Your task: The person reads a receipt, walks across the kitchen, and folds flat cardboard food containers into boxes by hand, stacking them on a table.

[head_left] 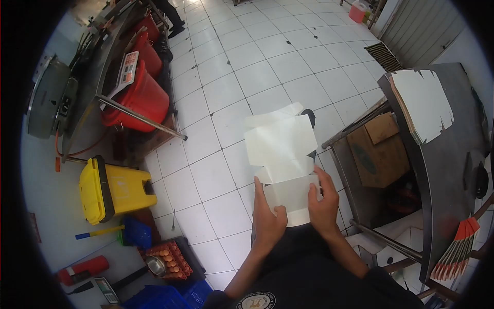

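A partly folded white cardboard box (280, 140) is held in front of my body, its lid panel spread away from me and its side flaps sticking out. My left hand (270, 220) grips the near left side, with the thumb bent inward over the edge. Around the near right side my right hand (324, 205) is closed, its thumb on the inner face and its fingers outside. The near part stands up as a shallow tray between both hands. The underside of the box is hidden.
On my right, a dark table (447, 149) carries a stack of flat white cardboard blanks (423, 103); a brown carton (378, 154) sits beneath. To the left are a yellow bin (123, 186), red tubs (146, 98) under a metal table, and egg trays (172, 262). Tiled floor (221, 201) lies ahead.
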The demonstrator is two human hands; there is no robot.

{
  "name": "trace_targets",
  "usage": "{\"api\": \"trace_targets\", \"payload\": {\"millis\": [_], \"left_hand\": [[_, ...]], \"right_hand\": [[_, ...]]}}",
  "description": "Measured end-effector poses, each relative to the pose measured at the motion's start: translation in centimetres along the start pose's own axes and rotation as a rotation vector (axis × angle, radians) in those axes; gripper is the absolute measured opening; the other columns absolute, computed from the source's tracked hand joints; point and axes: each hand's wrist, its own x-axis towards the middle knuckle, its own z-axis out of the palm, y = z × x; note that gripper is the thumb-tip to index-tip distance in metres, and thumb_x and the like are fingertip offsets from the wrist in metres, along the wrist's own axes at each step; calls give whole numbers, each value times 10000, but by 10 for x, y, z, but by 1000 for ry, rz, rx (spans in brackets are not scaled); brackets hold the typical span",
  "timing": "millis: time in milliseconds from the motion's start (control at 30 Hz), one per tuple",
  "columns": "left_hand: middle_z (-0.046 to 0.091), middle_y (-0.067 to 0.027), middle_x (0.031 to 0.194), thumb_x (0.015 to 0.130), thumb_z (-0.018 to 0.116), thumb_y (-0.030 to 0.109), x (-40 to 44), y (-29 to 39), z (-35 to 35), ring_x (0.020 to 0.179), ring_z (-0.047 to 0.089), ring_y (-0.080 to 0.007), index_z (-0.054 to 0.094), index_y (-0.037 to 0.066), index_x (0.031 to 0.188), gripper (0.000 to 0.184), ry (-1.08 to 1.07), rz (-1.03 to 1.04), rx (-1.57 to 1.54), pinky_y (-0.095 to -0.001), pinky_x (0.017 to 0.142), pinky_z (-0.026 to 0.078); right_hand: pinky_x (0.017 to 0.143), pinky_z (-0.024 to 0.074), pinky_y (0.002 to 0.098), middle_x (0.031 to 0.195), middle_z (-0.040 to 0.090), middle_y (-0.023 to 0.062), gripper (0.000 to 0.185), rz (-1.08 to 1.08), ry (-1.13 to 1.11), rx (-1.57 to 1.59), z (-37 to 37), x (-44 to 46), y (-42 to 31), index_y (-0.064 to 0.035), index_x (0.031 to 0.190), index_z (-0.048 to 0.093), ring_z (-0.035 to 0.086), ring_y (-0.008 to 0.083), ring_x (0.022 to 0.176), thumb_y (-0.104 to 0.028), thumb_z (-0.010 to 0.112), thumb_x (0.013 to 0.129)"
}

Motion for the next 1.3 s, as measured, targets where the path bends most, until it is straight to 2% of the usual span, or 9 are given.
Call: {"api": "trace_targets", "payload": {"millis": [167,367,567,733,800,833,1000,1100,1300], "left_hand": [[438,-299,1422,832,481,-48,13,7,2,1259,508,-454,242,-88,1532,741,19,404,329,-460,1041,459],[527,-230,1377,959,601,96,41,3,-13,1123,623,-311,528,-44,1351,423,-181,28,118,-368,949,490],[667,-113,1090,966,660,110,53,-16,11,1019,635,-165,603,-42,1213,296,73,-99,-342,-297,874,500],[643,-117,1107,918,661,18,41,-11,23,1072,631,-215,628,-20,989,87,163,35,-657,-312,929,499],[618,-130,1112,889,682,24,36,-24,10,1118,613,-237,619,-7,988,121,33,211,-386,-336,959,490],[564,-140,1151,854,723,74,43,-30,6,1202,566,-276,622,8,965,165,-83,362,-694,-366,1007,461],[521,-124,1175,789,826,178,36,-21,-18,1162,541,-255,595,29,1039,371,15,439,-86,-368,995,440],[542,-164,1164,802,831,181,4,15,-12,1158,559,-289,567,26,1106,432,375,88,-14,-391,959,466],[568,-125,1294,1002,620,229,0,-8,1,1215,561,-240,527,49,1290,353,101,83,-739,-387,1032,468]], "right_hand": [[958,503,368,1289,595,153,349,-105,-117,-269,3,10,-8,16,1271,633,629,289,1148,1,530,937],[965,487,386,1185,596,175,267,100,-135,-19,-2,23,-13,23,1201,657,614,348,1129,-30,543,966],[979,479,364,1221,616,169,252,-12,-30,78,3,12,1,33,1193,656,618,302,1138,-47,557,976],[983,479,346,1269,624,154,308,85,2,315,-1,3,12,27,1245,633,614,270,1164,-95,606,964],[983,483,353,1274,628,156,384,-169,-2,239,-4,3,23,17,1285,609,618,276,1166,-139,653,937],[982,486,357,1277,630,156,427,-292,-2,203,-4,5,21,13,1305,597,620,279,1167,-162,677,923],[944,520,436,1326,581,201,630,-321,-78,-76,-8,8,34,27,1366,548,639,353,1114,-220,777,834],[927,534,432,1306,553,210,617,-392,179,-86,-21,21,-22,29,1384,538,632,390,1092,-186,759,850],[1035,500,435,1277,539,213,499,-663,-113,-63,-6,10,-73,66,1283,619,563,392,1217,85,638,785]]}}
